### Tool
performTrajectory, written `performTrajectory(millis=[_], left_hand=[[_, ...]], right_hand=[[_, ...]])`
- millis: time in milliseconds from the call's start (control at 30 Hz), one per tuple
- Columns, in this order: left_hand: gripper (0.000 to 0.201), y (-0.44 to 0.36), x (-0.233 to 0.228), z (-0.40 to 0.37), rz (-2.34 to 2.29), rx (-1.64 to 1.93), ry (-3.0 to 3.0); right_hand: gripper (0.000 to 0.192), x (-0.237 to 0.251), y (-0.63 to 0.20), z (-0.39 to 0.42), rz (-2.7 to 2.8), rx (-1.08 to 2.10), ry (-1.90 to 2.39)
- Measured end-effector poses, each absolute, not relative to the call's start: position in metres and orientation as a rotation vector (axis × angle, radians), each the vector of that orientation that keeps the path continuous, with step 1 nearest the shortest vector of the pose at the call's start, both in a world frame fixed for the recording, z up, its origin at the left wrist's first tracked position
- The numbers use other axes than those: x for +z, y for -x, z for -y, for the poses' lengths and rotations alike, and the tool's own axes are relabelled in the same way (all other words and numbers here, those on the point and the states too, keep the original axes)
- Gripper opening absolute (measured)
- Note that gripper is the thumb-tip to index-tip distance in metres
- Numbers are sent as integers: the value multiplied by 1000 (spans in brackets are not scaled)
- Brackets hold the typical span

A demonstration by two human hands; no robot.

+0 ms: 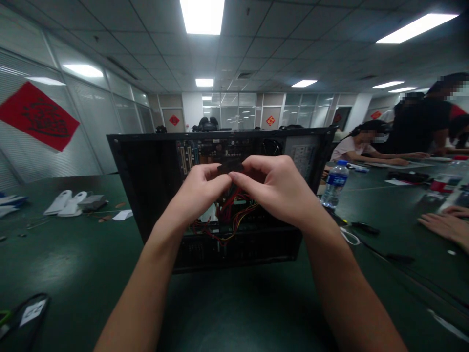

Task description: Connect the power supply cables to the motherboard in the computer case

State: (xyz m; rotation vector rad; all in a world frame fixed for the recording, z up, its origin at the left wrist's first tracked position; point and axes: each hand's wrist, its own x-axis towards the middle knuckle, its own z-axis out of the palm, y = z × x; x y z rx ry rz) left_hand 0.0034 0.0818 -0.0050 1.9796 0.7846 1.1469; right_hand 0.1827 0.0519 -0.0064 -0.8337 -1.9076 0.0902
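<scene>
An open black computer case (146, 166) lies on its side on the dark green table (73, 274), its inside facing me. Red, yellow and black cables (234, 215) spill out of its middle. Both my hands are raised in front of the case. My left hand (200, 193) and my right hand (278, 188) pinch a small black connector (230, 167) between their fingertips, with the cables hanging beneath it.
A water bottle (334, 185) stands right of the case. White items (66, 203) and paper scraps lie at the left. A black cable (381, 254) runs along the right. Other people sit at the far right; someone's hand (445, 225) rests on the table.
</scene>
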Motion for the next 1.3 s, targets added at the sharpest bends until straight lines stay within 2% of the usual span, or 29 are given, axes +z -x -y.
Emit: performTrajectory(millis=[133,267,467,767,1100,1300], left_hand=[[11,-8,-7,-81,-850,1194,-2053],[11,-6,-9,-87,-933,1208,-2100],[20,1,-8,-92,-874,1133,-1957],[17,2,-8,-97,-819,1172,-1901],[21,9,-9,-98,-762,1082,-1898],[31,16,-5,-96,-791,1190,-1929]], right_hand=[[36,-7,-177,-50,1910,-93,889],[33,-8,-177,-53,1880,-133,904],[39,-7,-181,-55,1848,-18,893],[37,-10,-173,-57,1822,-43,927],[41,-12,-180,-69,1783,189,912],[45,-14,-176,-71,1693,240,851]])
